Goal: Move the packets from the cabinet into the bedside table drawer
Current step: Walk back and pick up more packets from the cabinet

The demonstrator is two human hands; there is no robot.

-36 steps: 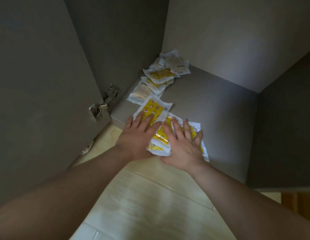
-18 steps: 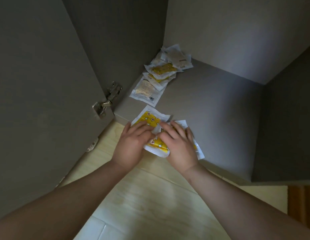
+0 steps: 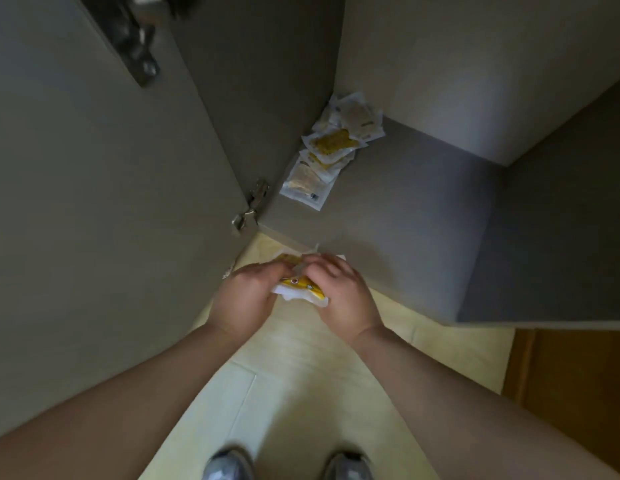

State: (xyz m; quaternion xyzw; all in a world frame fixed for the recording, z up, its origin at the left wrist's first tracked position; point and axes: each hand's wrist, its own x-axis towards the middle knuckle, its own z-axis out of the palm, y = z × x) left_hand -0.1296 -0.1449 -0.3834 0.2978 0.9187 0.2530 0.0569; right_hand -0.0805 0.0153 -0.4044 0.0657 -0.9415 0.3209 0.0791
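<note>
Both bare forearms reach up the frame from 7 and 5 o'clock and converge near the centre. The left hand (image 3: 246,303) sits knuckles up, its fingers (image 3: 267,271) curled inward toward 2 o'clock. The right hand (image 3: 346,299) mirrors it just beside, fingers (image 3: 322,268) bent toward 10 o'clock, tips nearly meeting. Together they pinch a small bundle of packets (image 3: 299,289). Two shoes (image 3: 229,462) show at 6 o'clock.

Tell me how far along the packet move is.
Done: nothing visibly delivered; no drawer in view. In hand: the left hand and right hand hold a bunch of yellow packets at the cabinet's front edge. Left: a row of packets lies along the cabinet floor by the left wall.
</note>
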